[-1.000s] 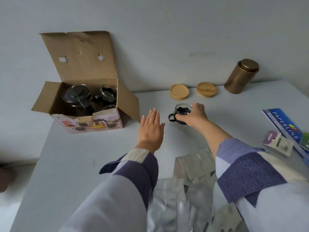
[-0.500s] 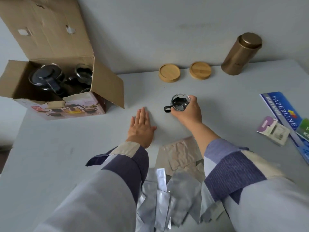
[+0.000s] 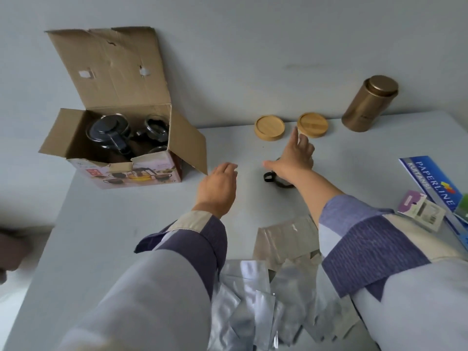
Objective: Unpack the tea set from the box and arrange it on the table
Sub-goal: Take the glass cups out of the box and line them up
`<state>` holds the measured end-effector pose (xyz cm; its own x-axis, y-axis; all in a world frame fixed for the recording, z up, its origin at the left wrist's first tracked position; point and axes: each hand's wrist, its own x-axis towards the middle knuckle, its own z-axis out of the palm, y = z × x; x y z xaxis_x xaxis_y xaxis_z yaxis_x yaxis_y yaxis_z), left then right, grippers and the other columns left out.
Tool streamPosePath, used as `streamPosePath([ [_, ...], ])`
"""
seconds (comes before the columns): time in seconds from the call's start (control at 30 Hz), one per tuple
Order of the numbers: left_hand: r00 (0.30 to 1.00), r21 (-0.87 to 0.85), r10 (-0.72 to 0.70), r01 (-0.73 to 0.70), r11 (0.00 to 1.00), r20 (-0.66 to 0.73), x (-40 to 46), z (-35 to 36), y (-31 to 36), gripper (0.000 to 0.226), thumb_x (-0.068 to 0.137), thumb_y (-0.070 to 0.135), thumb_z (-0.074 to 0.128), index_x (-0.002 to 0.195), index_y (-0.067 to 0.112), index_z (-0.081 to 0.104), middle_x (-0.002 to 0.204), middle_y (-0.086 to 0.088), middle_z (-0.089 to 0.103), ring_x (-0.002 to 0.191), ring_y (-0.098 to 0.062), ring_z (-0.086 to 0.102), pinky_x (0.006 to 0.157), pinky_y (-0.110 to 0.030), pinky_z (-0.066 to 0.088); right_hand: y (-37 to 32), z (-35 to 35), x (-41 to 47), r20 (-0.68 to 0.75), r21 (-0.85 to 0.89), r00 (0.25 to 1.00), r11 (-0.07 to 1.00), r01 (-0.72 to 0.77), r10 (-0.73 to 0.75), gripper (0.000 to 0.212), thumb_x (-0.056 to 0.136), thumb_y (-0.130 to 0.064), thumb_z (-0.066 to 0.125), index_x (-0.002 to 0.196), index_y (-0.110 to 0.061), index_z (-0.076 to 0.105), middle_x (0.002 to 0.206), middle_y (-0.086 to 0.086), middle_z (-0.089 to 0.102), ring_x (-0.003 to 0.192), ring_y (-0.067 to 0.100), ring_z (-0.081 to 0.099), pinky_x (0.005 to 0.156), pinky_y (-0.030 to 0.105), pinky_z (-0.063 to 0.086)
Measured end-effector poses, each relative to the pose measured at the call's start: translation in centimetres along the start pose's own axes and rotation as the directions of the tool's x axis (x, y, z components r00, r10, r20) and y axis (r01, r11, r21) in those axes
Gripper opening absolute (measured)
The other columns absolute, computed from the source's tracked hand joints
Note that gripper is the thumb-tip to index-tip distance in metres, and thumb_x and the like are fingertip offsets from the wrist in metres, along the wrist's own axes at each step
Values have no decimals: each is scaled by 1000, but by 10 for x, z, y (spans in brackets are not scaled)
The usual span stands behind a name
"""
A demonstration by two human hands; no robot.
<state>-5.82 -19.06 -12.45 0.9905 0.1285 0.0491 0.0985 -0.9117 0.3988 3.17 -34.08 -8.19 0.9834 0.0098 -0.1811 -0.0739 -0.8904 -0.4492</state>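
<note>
Head view: one glass cup (image 3: 277, 179) with a black handle stands on the white table (image 3: 106, 224), mostly hidden under the right hand (image 3: 295, 158), which is spread open above it and reaches toward the two wooden coasters (image 3: 269, 127) near the wall; its fingers grasp nothing. The left hand (image 3: 219, 186) hovers over the table between the cup and the cardboard box (image 3: 126, 150), loosely curled and empty. The box sits open at the table's left back corner, with a lidded glass teapot (image 3: 109, 131) and at least one more cup (image 3: 157, 127) inside. So the unpacking looks barely begun: one cup is out, the teapot and remaining cups are left to lift, and no cup yet rests on a coaster. A bronze canister (image 3: 368, 105) stands beside the coasters, and foil pouches (image 3: 253, 300) lie at the near edge.
</note>
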Motion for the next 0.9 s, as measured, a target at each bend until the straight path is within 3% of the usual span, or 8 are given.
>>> streamPosePath([
  [0.07,983,10,69,-68,998,-169,2,-26,-8,33,101,19,34,125,11,55,124,-5,57,113,-24,53,87,-40,47,-30,-1,-3,1,-34,996,995,89,-89,90,81,-36,68,149,-16,13,152,9,18,139,31,17,107,44,33],
  [0.17,947,60,94,-79,995,-308,6,-62,-36,26,98,13,40,114,7,59,115,-9,59,107,-28,55,83,-39,46,-79,8,-11,50,-1,965,966,257,-257,64,88,-26,60,144,-14,32,146,12,32,137,31,25,105,41,35],
  [0.37,899,62,-102,141,988,-426,2,-114,-108,37,101,17,34,135,8,48,139,-9,48,131,-24,42,109,-35,35,-172,38,-39,77,103,847,850,517,-525,39,89,-18,59,128,-13,57,132,8,54,121,26,51,103,35,42],
  [0.47,914,113,-171,227,967,-367,-1,-126,-143,43,101,22,35,142,9,38,149,-8,36,142,-22,26,116,-35,19,-212,54,-47,108,105,814,821,561,-570,32,87,-20,61,119,-17,63,122,5,62,111,24,58,95,40,49],
  [0.6,952,268,-263,297,917,-157,-7,-128,-182,59,102,34,27,151,6,11,160,-7,5,147,-20,-2,119,-37,-1,-250,71,-50,314,-122,826,843,524,-468,9,90,-14,58,90,-6,62,93,7,62,87,25,58,65,28,48],
  [0.63,957,312,-264,290,905,-123,-9,-126,-185,61,102,36,24,151,5,6,160,-8,0,147,-21,-4,119,-36,-2,-253,71,-50,353,-177,838,850,496,-416,9,90,-16,58,93,-7,59,92,8,59,84,24,55,63,27,44],
  [0.73,962,380,-244,273,884,-123,-13,-120,-190,61,101,37,16,150,4,0,160,-9,-6,147,-21,-6,119,-35,-2,-267,84,-48,417,-301,869,862,408,-266,39,91,-25,59,125,-6,53,103,11,55,97,24,57,73,24,41],
  [0.9,965,387,-223,260,885,-138,-14,-116,-195,59,101,34,13,150,4,-1,159,-10,-7,147,-20,-7,118,-33,-4,-284,98,-50,503,-477,855,785,395,-124,43,93,-30,56,131,-11,51,97,8,50,82,23,53,67,29,44],
])
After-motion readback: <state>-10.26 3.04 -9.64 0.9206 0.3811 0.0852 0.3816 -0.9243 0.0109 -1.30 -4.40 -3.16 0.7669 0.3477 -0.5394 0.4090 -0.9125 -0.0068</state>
